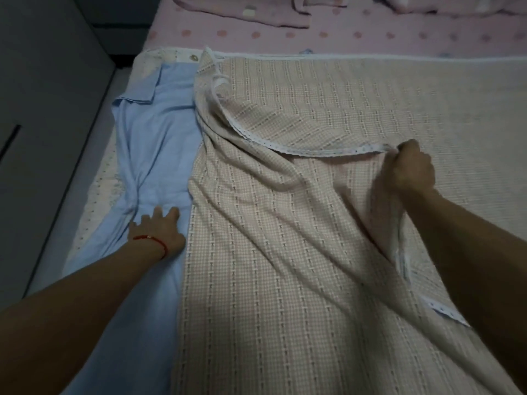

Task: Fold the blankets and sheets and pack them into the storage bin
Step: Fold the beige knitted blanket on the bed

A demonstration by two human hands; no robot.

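So, we counted two loose textiles on the bed: one beige woven blanket (285, 266) with a white lace edge, and one smooth blue sheet (151, 155) just left of it. Our right hand (410, 169) pinched the lace edge, lifted. Our left hand (158, 230) lay fingers-spread on the sheet. Pink dotted bedsheet (285, 38) beyond.

I counted one checked beige blanket (328, 252), one blue sheet (154, 143), one pink dotted sheet (285, 38), and my two hands.
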